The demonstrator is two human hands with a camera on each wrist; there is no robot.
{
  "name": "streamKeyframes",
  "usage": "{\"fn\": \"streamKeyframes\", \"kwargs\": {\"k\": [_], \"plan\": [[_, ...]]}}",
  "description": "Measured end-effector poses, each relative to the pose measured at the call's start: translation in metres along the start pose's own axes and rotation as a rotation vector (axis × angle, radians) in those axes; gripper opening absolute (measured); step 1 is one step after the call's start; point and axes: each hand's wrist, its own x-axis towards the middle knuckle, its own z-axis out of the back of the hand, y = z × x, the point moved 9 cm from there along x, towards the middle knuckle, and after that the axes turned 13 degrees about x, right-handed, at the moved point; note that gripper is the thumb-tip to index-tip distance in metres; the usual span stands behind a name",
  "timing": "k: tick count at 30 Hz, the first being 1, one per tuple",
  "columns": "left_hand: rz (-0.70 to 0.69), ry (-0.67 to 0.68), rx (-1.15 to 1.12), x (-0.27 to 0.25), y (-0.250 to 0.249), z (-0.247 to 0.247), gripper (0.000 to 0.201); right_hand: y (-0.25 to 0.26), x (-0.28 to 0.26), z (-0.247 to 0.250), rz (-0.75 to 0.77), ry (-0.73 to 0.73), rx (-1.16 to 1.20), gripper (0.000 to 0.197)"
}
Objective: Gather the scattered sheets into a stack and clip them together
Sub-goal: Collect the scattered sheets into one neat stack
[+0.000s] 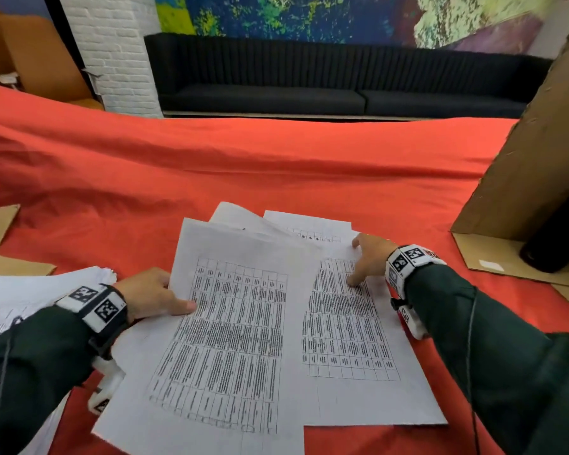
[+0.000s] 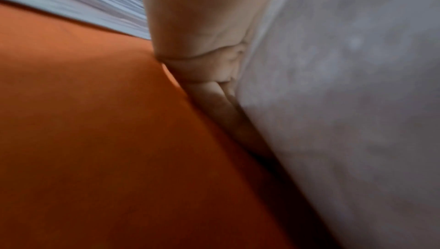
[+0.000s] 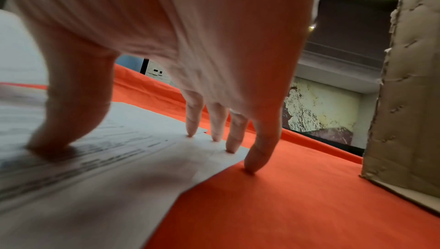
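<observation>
So near the front edge of the red tablecloth (image 1: 309,165), the left hand (image 1: 151,295) pinches the left edge of a printed sheet (image 1: 230,323), thumb on top, fingers tucked underneath, lifting that side a bit. Right beside it, the right hand (image 1: 368,257) is spread out, thumb and fingertips (image 3: 215,136) pressing down on a second sheet (image 1: 352,356) lying flat, pinky on the cloth just off its edge. More pages (image 1: 306,224) fan out behind. A cardboard box (image 1: 523,178) stands at the right edge.
</observation>
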Motion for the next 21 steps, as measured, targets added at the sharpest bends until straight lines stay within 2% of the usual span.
{"fn": "streamKeyframes", "kwargs": {"k": [3,6,10,13,15,18,21], "plan": [[-0.039,0.059,0.005,0.002,-0.005,-0.006,0.017,0.008,0.003,0.002,0.024,0.038,-0.061,0.11],[-0.131,0.077,-0.02,-0.005,-0.02,-0.009,0.019,0.01,0.009,0.006,0.034,0.016,-0.088,0.11],[-0.353,0.167,-0.103,-0.021,-0.045,-0.025,0.03,0.006,0.016,0.013,0.057,-0.081,0.122,0.063],[-0.458,0.253,-0.075,-0.03,-0.055,-0.04,0.031,-0.007,0.013,0.026,0.049,-0.124,0.375,0.058],[-0.501,0.27,-0.038,-0.033,-0.063,-0.043,0.026,-0.016,0.008,0.03,0.071,-0.104,0.554,0.039],[-0.527,0.133,-0.103,-0.027,-0.079,-0.031,0.023,-0.021,-0.004,0.035,0.138,-0.076,0.846,0.023],[-0.536,0.0,-0.222,-0.018,-0.097,-0.012,0.046,-0.015,-0.017,0.04,0.218,-0.062,1.112,0.014]]}}
